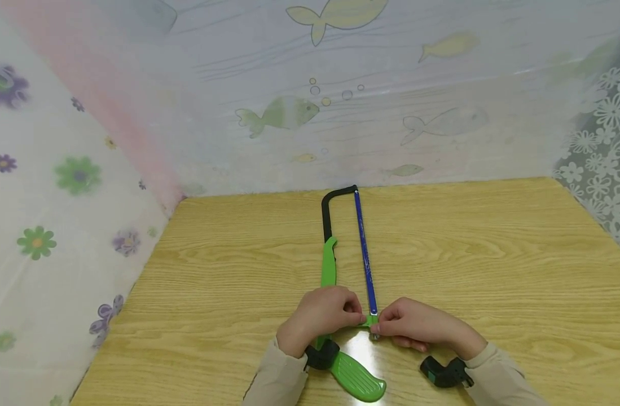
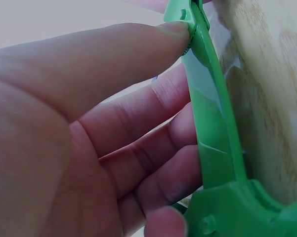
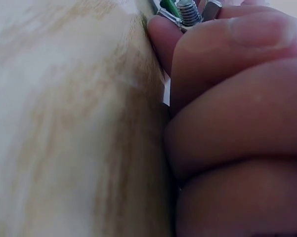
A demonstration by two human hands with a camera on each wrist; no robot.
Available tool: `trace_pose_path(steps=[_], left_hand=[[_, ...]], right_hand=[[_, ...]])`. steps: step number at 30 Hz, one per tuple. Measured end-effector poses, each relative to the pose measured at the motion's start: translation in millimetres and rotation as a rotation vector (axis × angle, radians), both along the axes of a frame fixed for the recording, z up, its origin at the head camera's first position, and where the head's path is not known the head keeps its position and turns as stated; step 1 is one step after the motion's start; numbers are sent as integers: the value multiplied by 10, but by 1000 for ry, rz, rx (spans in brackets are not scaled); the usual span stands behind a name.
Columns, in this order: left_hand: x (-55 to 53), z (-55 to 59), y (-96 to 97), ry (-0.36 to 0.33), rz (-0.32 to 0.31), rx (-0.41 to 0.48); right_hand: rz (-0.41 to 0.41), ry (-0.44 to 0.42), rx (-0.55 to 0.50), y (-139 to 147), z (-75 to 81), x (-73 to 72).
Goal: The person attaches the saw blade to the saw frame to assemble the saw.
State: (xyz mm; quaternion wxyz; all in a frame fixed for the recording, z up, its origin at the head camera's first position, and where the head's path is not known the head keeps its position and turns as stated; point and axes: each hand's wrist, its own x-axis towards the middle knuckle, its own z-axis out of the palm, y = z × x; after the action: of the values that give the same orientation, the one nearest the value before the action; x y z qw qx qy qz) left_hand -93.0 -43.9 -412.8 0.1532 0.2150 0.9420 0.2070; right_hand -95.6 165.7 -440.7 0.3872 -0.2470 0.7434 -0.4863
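A hacksaw (image 1: 328, 265) lies on the table, its black front bow (image 1: 327, 217) pointing away and its green handle (image 1: 359, 379) toward me. Its blue blade (image 1: 365, 254) runs along the right side of the frame. With thumb and fingers my left hand (image 1: 320, 314) grips the green crosspiece (image 2: 212, 118) near the blade's close end. My right hand (image 1: 422, 326) pinches the metal wing nut (image 3: 212, 9) there, beside a threaded bolt (image 3: 189, 12). Part of the nut is hidden by the fingers.
The wood-grain table (image 1: 228, 270) meets a fish-patterned sheet (image 1: 360, 146) at the back. A flowered sheet (image 1: 76, 237) borders the left, and a lacy floral cover (image 1: 604, 163) the right. Black wrist cameras sit under both wrists.
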Motion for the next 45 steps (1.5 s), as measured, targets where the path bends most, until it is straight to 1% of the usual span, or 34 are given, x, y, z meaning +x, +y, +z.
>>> trace_pose_path(steps=[12, 26, 33, 45], left_hand=[[7, 5, -2, 12, -3, -5], [1, 7, 1, 16, -4, -4], [-3, -4, -3, 5, 6, -10], [2, 1, -2, 9, 11, -8]], right_hand=[[11, 0, -23, 6, 5, -3], [-17, 4, -15, 0, -2, 0], [-23, 13, -7, -4, 6, 8], [-8, 11, -23, 3, 1, 2]])
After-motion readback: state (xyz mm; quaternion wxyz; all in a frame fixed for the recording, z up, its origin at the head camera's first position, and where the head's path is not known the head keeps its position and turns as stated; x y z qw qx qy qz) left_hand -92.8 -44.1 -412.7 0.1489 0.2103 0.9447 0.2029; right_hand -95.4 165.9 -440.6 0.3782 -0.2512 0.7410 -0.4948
